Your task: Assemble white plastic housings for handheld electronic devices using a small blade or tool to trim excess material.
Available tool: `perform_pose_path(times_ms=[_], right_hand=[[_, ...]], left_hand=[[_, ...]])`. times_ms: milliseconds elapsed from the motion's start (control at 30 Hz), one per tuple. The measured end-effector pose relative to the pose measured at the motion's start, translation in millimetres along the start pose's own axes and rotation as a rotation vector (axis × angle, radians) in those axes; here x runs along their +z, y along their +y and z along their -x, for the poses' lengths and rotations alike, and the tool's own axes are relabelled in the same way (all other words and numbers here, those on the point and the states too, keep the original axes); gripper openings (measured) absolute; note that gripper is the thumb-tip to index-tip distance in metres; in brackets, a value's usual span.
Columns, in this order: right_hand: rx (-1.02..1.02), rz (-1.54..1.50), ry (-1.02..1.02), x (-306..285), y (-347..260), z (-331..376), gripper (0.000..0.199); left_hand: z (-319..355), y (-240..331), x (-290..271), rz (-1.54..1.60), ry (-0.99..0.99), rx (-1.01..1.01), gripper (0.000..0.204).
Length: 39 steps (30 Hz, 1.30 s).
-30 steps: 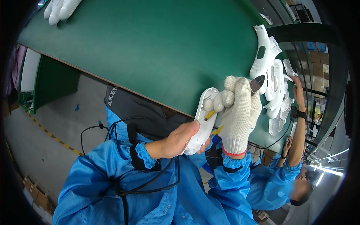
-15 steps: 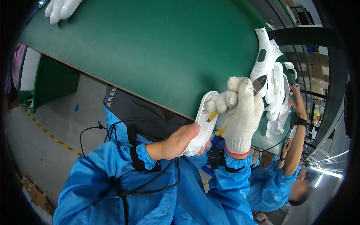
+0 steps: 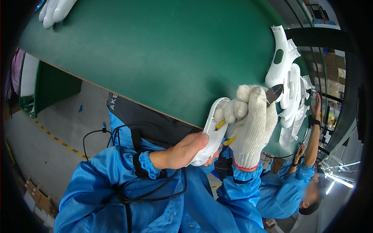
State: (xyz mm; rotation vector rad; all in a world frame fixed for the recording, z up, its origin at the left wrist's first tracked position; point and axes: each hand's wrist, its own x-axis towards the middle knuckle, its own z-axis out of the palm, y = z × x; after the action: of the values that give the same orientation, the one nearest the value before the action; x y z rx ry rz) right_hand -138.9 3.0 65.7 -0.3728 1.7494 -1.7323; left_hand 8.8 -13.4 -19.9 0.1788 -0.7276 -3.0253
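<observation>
My bare left hand (image 3: 182, 150) is closed round the lower end of a white plastic shell (image 3: 211, 140), long and rounded with a patch of small holes at its upper end. Beside it, my right hand (image 3: 250, 126), in a white knitted glove, is wrapped round a pair of cutting pliers (image 3: 274, 94). Their dark jaws point up and away to the right, clear of the shell, and the yellow handle ends stick out at the left of the glove. The gloved fingers are at the shell's upper right edge; whether they touch it I cannot tell.
On the right of the green table (image 3: 147, 58) lies a pile of white plastic housings (image 3: 291, 85). More white parts (image 3: 56, 11) sit at the far left. A co-worker (image 3: 283, 190) reaches in at the right. A green bin (image 3: 58, 81) stands left of the table.
The view has shifted slightly, so the pile sits farther right. My right hand has turned a little, tilting the plier jaws farther right. Both hands keep their holds.
</observation>
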Motion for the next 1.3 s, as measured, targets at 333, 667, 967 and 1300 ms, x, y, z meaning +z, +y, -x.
perform_pose_path(times_ms=[333,667,967,1300], right_hand=[[0.037,-0.066,0.056,3,-6,1,0.030],[-0.156,0.272,0.099,8,-5,14,0.022],[0.026,-0.042,0.035,16,-10,1,0.030],[-0.128,-0.151,-0.035,8,-15,-9,0.031]], left_hand=[[-1,5,2,-0.014,-0.002,-0.010,0.075],[1,-3,-5,0.045,-0.076,0.056,0.056],[12,8,-3,-0.180,0.044,-0.007,0.055],[36,23,13,-0.664,0.188,-0.057,0.035]])
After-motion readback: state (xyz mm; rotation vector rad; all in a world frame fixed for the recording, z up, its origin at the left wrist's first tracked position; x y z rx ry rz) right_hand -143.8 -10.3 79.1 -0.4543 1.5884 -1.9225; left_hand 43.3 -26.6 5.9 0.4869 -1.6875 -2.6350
